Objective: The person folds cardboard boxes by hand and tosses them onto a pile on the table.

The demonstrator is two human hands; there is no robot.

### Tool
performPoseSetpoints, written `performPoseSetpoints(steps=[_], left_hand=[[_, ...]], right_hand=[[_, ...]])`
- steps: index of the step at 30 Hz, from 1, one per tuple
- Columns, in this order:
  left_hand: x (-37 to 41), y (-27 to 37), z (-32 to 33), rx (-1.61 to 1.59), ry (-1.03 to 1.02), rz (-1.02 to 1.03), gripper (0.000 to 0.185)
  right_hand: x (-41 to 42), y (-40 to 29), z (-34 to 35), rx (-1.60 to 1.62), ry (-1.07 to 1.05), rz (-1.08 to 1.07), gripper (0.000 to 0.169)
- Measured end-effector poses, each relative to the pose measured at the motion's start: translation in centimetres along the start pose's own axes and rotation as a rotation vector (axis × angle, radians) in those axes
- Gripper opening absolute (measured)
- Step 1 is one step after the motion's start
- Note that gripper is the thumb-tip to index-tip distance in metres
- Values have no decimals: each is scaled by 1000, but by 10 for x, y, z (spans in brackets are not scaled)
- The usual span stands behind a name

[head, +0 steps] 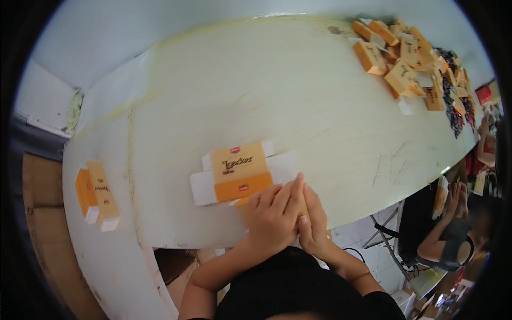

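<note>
An orange and tan Loacker carton (pixel 241 170) lies flattened on the pale table before me, its white end flaps spread out to both sides. My left hand (pixel 274 216) covers its lower right part, fingers pointing up and to the right. Pressed against it is my right hand (pixel 314 212), and a tan piece of carton shows between the two palms. How much of that carton is held, and by which hand, is mostly hidden. Two folded Loacker cartons (pixel 103 196) lie side by side at the table's left end.
A heap of folded cartons (pixel 408 64) lies at the far right, beside dark wrapped pieces (pixel 452 116). At the right, past the table edge, a co-worker (pixel 444 240) handles a carton. Brown cardboard boxes (pixel 48 224) stand left of the table, near the wall.
</note>
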State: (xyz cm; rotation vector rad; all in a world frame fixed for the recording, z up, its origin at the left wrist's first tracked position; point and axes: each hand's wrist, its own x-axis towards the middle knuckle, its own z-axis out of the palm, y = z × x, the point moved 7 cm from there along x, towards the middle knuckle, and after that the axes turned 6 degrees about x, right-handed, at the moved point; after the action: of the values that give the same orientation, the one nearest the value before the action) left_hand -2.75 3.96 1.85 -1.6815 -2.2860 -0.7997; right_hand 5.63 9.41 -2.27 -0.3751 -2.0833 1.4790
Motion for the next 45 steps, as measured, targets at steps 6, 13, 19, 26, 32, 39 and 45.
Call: performPoseSetpoints(steps=[6, 13, 19, 26, 32, 39, 45], left_hand=[[3, 5, 4, -2, 66, -22, 60], [25, -60, -32, -334, -7, -43, 107], [15, -124, 23, 241, -523, -61, 111], [14, -127, 25, 111, -549, -65, 108], [9, -116, 16, 142, -353, -15, 108], [2, -108, 5, 191, -217, 6, 108], [3, -101, -2, 137, -147, -2, 106]], right_hand=[[14, 0, -6, 18, 24, -59, 52], [97, 26, -206, 575, 444, 63, 67], [92, 13, -225, 434, 686, 249, 65], [32, 63, -135, 237, 393, 471, 46], [43, 49, -63, -172, 44, 264, 36], [64, 20, -10, -372, 10, 33, 29], [62, 34, -9, 165, -25, 413, 16]])
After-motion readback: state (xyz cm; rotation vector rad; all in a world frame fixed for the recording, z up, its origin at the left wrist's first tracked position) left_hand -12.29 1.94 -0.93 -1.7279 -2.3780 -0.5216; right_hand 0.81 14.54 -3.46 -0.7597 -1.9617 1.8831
